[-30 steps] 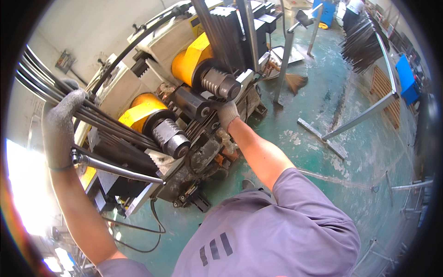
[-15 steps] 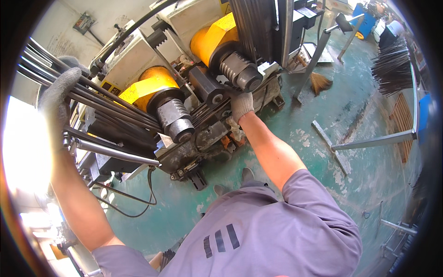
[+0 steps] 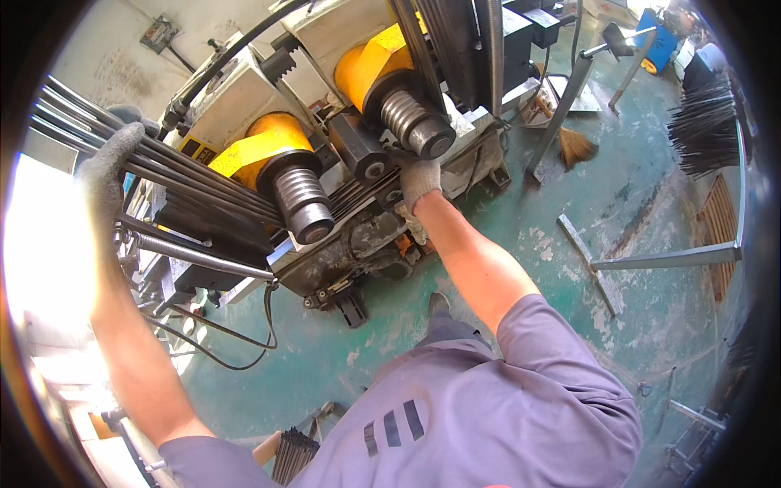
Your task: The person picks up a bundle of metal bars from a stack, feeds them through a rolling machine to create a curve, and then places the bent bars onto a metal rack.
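Note:
My left hand (image 3: 112, 167), in a grey glove, is closed around a bundle of long dark metal rods (image 3: 195, 180) at the left. The rods slope down toward a ribbed steel cylinder (image 3: 304, 202) fixed to a yellow machine head (image 3: 268, 150). More rods (image 3: 358, 195) show beyond that cylinder, running beside a dark block (image 3: 358, 148). My right hand (image 3: 420, 180), in a pale glove, reaches in just below a second ribbed cylinder (image 3: 415, 122), near the rods' far end. Its fingers are hidden in shadow, so their grip cannot be made out.
A black cable (image 3: 252, 358) loops below the machine at left. Rods (image 3: 294, 455) are bundled near my waist. To the right stand a metal frame (image 3: 663, 259), a broom head (image 3: 576, 146) and a stack of dark rods (image 3: 704, 126) on the green floor (image 3: 521, 236).
The ribbed cylinders show a different surface pattern, rings where slots appeared. The view has shifted slightly, and more of the rod bundle near my waist shows. Both hands stay at nearly the same places.

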